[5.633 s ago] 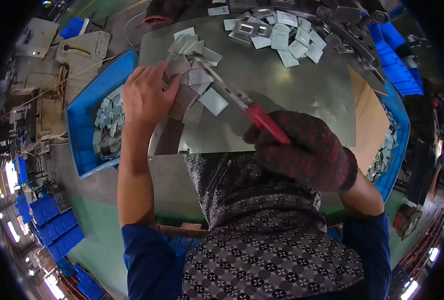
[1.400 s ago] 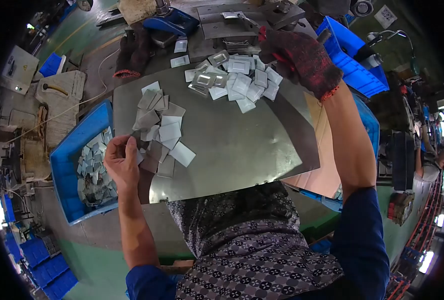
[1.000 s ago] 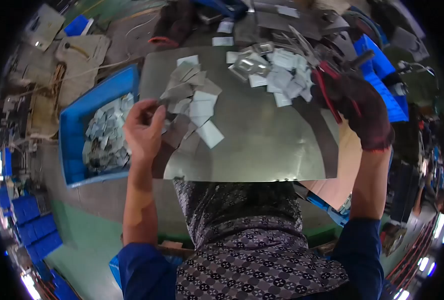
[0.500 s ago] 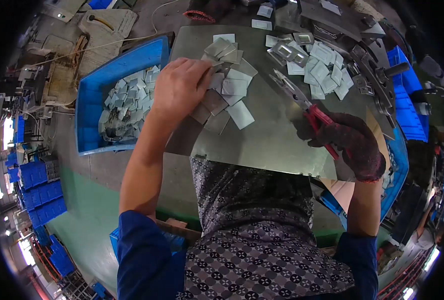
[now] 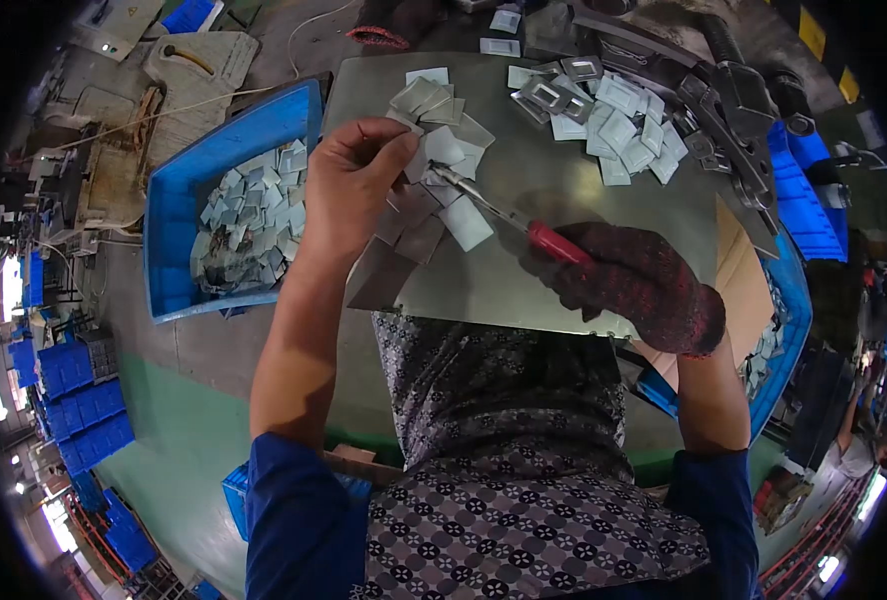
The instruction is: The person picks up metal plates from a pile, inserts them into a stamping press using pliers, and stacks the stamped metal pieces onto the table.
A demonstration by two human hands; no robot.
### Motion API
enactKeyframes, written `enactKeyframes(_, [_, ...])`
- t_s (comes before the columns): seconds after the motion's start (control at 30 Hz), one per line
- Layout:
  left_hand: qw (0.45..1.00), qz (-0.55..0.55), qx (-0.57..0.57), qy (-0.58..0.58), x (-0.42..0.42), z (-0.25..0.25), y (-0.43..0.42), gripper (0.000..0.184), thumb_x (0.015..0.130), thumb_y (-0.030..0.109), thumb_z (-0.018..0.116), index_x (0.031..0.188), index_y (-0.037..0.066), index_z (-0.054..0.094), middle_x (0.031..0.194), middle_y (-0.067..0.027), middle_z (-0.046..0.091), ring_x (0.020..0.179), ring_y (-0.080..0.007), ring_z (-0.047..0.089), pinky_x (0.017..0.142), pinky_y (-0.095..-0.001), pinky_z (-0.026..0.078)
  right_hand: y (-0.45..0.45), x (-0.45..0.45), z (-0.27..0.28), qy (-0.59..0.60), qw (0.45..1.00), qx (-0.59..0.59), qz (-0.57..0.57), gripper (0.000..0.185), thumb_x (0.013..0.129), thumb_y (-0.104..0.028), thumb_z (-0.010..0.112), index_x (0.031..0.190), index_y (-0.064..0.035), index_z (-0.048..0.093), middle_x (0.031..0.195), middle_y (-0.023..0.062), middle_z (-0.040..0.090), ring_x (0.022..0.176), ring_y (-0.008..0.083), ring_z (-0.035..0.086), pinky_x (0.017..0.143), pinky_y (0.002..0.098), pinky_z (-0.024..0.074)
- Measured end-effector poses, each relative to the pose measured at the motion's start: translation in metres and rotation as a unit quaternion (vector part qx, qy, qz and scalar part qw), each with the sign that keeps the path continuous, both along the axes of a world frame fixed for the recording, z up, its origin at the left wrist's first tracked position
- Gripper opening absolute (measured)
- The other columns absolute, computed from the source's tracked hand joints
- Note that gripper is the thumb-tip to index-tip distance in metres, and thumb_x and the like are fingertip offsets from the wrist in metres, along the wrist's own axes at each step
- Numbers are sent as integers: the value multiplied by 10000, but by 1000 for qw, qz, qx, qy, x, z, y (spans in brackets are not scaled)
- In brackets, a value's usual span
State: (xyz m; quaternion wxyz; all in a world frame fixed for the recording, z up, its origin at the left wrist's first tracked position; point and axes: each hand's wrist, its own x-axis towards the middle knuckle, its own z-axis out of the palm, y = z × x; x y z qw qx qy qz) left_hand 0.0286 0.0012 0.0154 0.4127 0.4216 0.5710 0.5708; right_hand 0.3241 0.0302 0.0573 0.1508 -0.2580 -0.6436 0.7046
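My bare left hand (image 5: pixel 359 180) is over the left side of the loose pile of flat metal plates (image 5: pixel 467 224), thumb and forefinger pinched at the edge of a thin metal plate (image 5: pixel 417 166). My right hand (image 5: pixel 634 280), in a dark knitted glove, is closed around the red-handled pliers (image 5: pixel 559 243). Their jaws point up and left and reach the plates just beside my left fingertips. A pale plate (image 5: pixel 444 146) lies right at the jaw tips; I cannot tell whether the jaws grip it. The pile rests on a metal work table (image 5: pixel 554 295).
A blue bin (image 5: pixel 156 250) with many small plates stands left of the table. Formed metal pieces (image 5: pixel 619 130) are heaped at the back right, beside dark machine parts (image 5: pixel 734 100). Another blue bin (image 5: pixel 802 300) and cardboard (image 5: pixel 744 270) are at the right. A dark glove (image 5: pixel 379 38) lies beyond the far edge.
My right hand has brought the pliers left, from the open tabletop to the plate pile. My left hand has turned, its thumb and forefinger now showing in a pinch.
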Motion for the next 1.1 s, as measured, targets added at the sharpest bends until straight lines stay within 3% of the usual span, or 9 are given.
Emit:
enactKeyframes(0.03, [999,12,3,-32,-2,-2,-2,109,879,74,659,957,1,637,777,-22,635,630,-62,558,565,-208,460,-1,-1,8,-27,992,-126,-10,317,936,-217,584,1183,-21,601,1016,47,646,795,98,597,617,217,477])
enactKeyframes(0.27, [977,132,113,122,-42,-40,-4,158,896,68,642,1033,-4,614,872,-19,629,763,-63,576,662,-206,478,41,33,32,-47,986,-42,-157,281,934,-293,586,1017,-37,668,788,-2,616,609,58,535,506,219,402])
enactKeyframes(0.3, [973,148,110,141,-48,-48,-5,160,892,62,643,1031,-10,614,873,-20,630,775,-62,578,679,-205,479,59,41,37,-89,965,191,-154,280,938,-300,576,989,-41,672,742,0,606,573,53,508,479,216,378])
enactKeyframes(0.37, [975,166,104,109,-51,-54,-7,164,883,56,650,1020,-25,614,872,-27,634,793,-70,586,711,-211,483,81,40,59,-115,939,247,-209,274,933,-310,575,929,-56,678,713,3,612,533,45,479,448,202,347])
enactKeyframes(0.47, [968,160,98,164,-44,-51,-7,165,884,50,644,1028,-27,613,876,-34,642,798,-77,593,719,-219,488,122,43,52,-50,951,92,-291,275,898,-349,612,889,-82,676,765,6,657,510,36,475,425,187,338])
enactKeyframes(0.5, [970,152,99,164,-44,-52,-6,165,884,50,644,1028,-27,613,876,-34,642,798,-77,593,719,-219,488,141,47,44,-40,879,410,-242,225,913,-273,565,915,-75,672,758,8,643,509,27,454,430,175,322])
enactKeyframes(0.57, [975,147,117,114,-49,-56,-7,168,885,46,642,1036,-24,614,896,-42,651,803,-81,599,725,-220,488,143,55,40,-33,713,681,-162,199,928,-197,518,942,-68,669,752,11,629,508,18,434,434,163,306])
enactKeyframes(0.67, [978,151,116,86,-51,-58,-9,171,885,44,642,1039,-27,613,913,-51,656,814,-86,602,735,-218,484,104,62,58,-98,931,19,-351,302,890,-365,616,947,-73,670,753,20,666,468,45,468,390,194,324])
enactKeyframes(1.1, [975,147,112,120,-50,-56,-8,169,885,47,643,1036,-25,613,911,-45,649,825,-78,592,751,-210,469,135,45,51,-41,952,28,-303,270,915,-301,599,1002,-55,668,853,49,666,641,57,565,494,194,418])
